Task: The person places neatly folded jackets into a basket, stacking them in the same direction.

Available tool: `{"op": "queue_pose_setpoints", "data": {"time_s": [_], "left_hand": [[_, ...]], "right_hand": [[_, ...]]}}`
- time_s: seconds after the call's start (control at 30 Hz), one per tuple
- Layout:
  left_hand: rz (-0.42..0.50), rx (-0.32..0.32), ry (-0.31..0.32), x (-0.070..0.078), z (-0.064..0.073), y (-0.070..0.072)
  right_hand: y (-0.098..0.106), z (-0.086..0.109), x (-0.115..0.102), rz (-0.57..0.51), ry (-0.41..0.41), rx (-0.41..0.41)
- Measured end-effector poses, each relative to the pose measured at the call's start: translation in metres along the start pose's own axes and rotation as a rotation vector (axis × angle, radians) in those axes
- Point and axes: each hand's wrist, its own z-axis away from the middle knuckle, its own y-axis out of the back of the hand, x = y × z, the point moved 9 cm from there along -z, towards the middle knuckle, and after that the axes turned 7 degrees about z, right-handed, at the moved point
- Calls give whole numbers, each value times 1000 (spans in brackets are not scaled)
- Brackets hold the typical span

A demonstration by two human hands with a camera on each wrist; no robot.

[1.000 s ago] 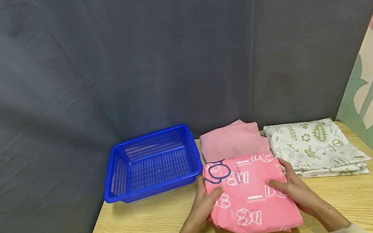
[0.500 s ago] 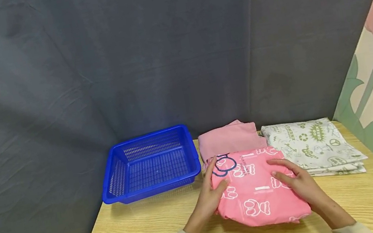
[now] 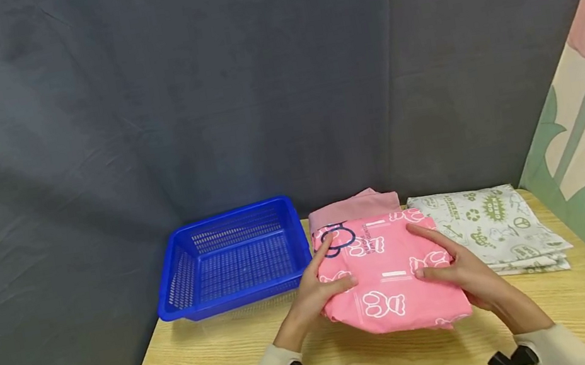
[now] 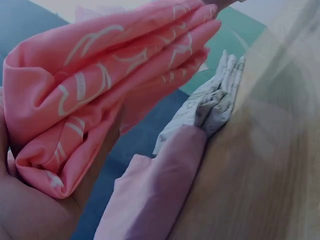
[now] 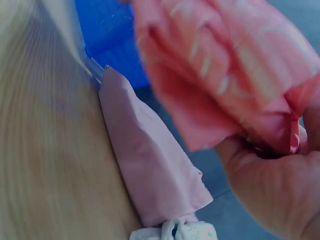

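Observation:
A folded bright pink cloth (image 3: 395, 287) with white bear outlines and a dark blue motif is held up above the table between both hands. My left hand (image 3: 311, 297) grips its left side, thumb on top. On the right side my right hand (image 3: 470, 275) holds it the same way. In the left wrist view the layers of the pink cloth (image 4: 100, 75) show edge-on, loosely stacked. The right wrist view has the pink cloth (image 5: 220, 65) slightly blurred, its corner hanging below the hand. The fingers under the cloth are hidden from the head view.
A blue plastic basket (image 3: 242, 302) stands at the back left of the wooden table (image 3: 200, 363). Behind the held cloth lies a folded paler pink cloth (image 3: 351, 208). A folded white cloth with green print (image 3: 501, 232) lies at the back right. A dark curtain (image 3: 265, 84) hangs behind.
Both hands have raised the pink cloth off the table and moved it away from the body, covering more of the paler pink cloth. It shifted right, then back left.

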Motion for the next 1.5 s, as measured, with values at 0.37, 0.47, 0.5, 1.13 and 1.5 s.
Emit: {"op": "queue_pose_setpoints", "data": {"time_s": [0.37,0.47,0.5,1.13,1.5], "left_hand": [[123,-18,-5,27,-9,23],[136,-13,-10,34,-12,31],[140,-10,-10,36,-13,34],[123,94,-52,72,-22,98],[86,144,-37,85,-17,134]], "right_hand": [[-8,-35,-18,71,19,28],[-12,-46,-22,35,20,21],[-13,-50,-24,30,22,19],[-48,-125,-49,-12,5,-45],[-74,-158,-53,-32,-10,-118]]}}
